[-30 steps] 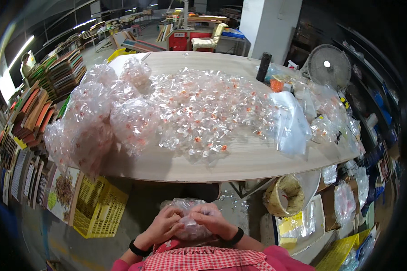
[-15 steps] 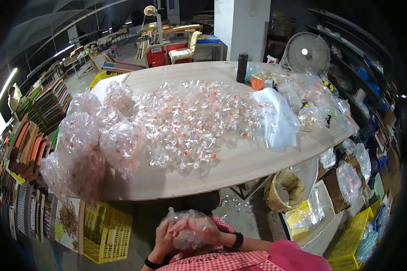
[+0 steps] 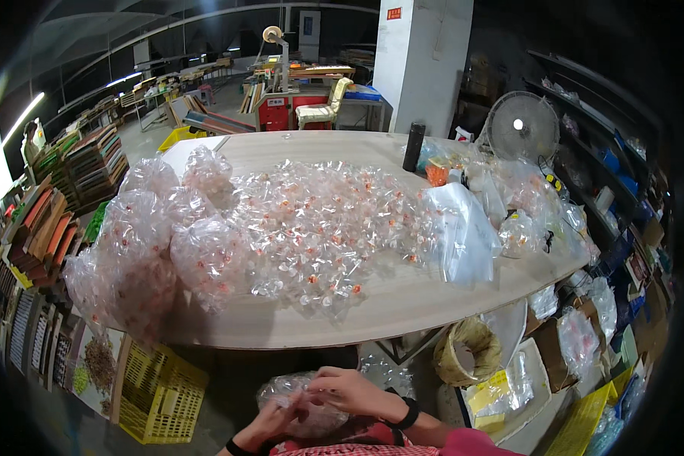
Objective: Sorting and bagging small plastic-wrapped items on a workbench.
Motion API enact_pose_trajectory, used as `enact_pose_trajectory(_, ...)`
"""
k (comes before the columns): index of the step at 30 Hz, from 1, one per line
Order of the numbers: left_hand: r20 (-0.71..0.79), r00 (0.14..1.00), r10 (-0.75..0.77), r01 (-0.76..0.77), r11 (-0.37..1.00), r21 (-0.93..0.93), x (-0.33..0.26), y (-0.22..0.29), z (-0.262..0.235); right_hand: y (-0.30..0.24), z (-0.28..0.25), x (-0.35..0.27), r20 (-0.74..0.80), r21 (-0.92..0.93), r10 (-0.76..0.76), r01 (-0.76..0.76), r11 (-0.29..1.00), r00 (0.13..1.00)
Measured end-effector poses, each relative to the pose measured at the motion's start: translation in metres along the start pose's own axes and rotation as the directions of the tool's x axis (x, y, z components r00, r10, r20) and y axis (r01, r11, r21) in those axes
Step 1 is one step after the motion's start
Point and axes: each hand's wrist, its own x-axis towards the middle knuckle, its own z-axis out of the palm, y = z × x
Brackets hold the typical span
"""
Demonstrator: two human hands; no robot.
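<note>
A filled clear plastic bag [image 3: 323,422] rests low against my lap, below the table's near edge. My left hand [image 3: 276,413] is closed on the bag's gathered top from the left. From the right, my right hand [image 3: 349,391] reaches over it with bent fingers pinching at the same spot. The fingertips of both hands meet there and partly hide what lies between them. On the table [image 3: 403,304] lies a wide spread of small clear plastic pieces with orange-red bits [image 3: 319,220]. Several stuffed clear bags [image 3: 213,254] are heaped at its left end.
White plastic sheets [image 3: 460,235], a black bottle [image 3: 413,147] and a fan [image 3: 520,125] stand or lie at the right. Yellow crates [image 3: 159,391] sit on the floor at lower left and right. A round bin [image 3: 471,349] is beside the table leg.
The view has tilted up slightly. My right hand has shifted from the bag's right side onto its top, beside my left fingers. The bag stays in my lap.
</note>
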Motion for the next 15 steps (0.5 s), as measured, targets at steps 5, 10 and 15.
enact_pose_trajectory(5,0.073,0.996,0.053,-0.06,0.992,0.107,0.002,0.029,0.0,-0.008,0.019,-0.028,0.053,0.237,0.075,-0.085,0.968,0.996)
enact_pose_trajectory(10,0.177,0.952,0.25,-0.264,0.963,0.06,0.003,0.011,-0.015,0.014,0.022,-0.03,-0.008,0.23,0.074,-0.07,0.971,0.997)
enact_pose_trajectory(15,0.421,0.841,0.339,-0.535,0.416,0.735,-0.011,0.032,0.001,0.002,0.011,0.0,-0.017,0.351,0.119,-0.106,0.93,0.993)
